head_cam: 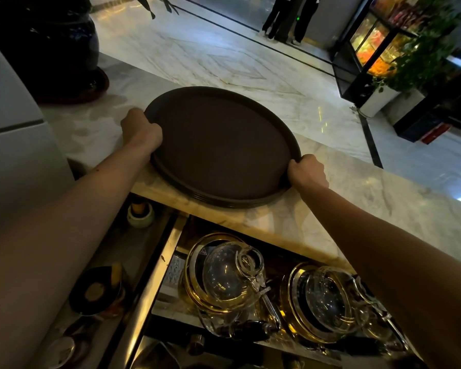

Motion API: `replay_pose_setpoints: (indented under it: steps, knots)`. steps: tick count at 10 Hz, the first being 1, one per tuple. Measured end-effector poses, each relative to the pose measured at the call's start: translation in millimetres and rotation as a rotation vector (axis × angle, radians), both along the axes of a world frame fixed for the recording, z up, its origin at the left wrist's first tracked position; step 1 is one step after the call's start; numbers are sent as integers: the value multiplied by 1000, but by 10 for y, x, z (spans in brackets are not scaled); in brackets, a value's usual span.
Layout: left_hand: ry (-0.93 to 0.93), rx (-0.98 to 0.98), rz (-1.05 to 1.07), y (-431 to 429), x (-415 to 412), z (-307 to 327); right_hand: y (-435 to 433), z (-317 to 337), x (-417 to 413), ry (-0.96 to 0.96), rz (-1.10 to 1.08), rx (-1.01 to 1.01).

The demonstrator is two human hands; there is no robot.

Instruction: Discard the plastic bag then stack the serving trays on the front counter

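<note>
On the marble front counter (330, 206), seen from the head camera, a stack of dark brown oval serving trays (221, 147) lies flat near the counter's near edge, several rims visible in layers along its lower side. Both of the person's bare forearms reach forward and up from the bottom corners of the view, converging on the stack. The left hand (141, 130) closes over the left rim, fingers curled around the edge and the back of the hand facing the camera, wrist roughly in line with the forearm. The right hand (308, 170) clasps the lower right rim, thumb pressed on the top lip and fingers wrapped under the edge. Whether the stack is lifted off the stone or resting on it cannot be told. No plastic bag shows in this view.

Beyond the trays, a large dark vase (45, 46) stands at the counter's far left. Below the counter's near edge, two glass teapots (232, 275) sit on gold-rimmed round burners, and a small green cup (141, 213) stands near the left forearm. Across the polished floor, a potted plant (421, 57) stands beside a lit display cabinet (375, 46).
</note>
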State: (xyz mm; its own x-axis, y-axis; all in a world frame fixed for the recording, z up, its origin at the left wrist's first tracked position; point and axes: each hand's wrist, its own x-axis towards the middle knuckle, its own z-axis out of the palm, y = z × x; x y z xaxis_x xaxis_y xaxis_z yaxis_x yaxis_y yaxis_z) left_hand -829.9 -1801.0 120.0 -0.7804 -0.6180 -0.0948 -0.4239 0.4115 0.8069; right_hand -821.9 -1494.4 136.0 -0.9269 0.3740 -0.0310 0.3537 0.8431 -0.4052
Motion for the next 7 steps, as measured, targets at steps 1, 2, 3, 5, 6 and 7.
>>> replay_pose_setpoints:
  steps: [1,2,3,5,6,7]
  knots:
    - [14,-13,-4,24,11,6,-15,-18,14,-8,21,77]
    - [41,-55,-20,62,62,8,-51,-33,54,53,26,134]
    - [61,-78,-37,75,117,30,-61,-48,118,92,63,142]
    - [-52,-214,-216,172,266,73,-65,4,306,-15,206,141]
    - [-146,-271,-366,209,533,98,-82,84,488,-88,234,182]
    - [-173,-308,-508,219,740,101,-84,102,662,-97,299,187]
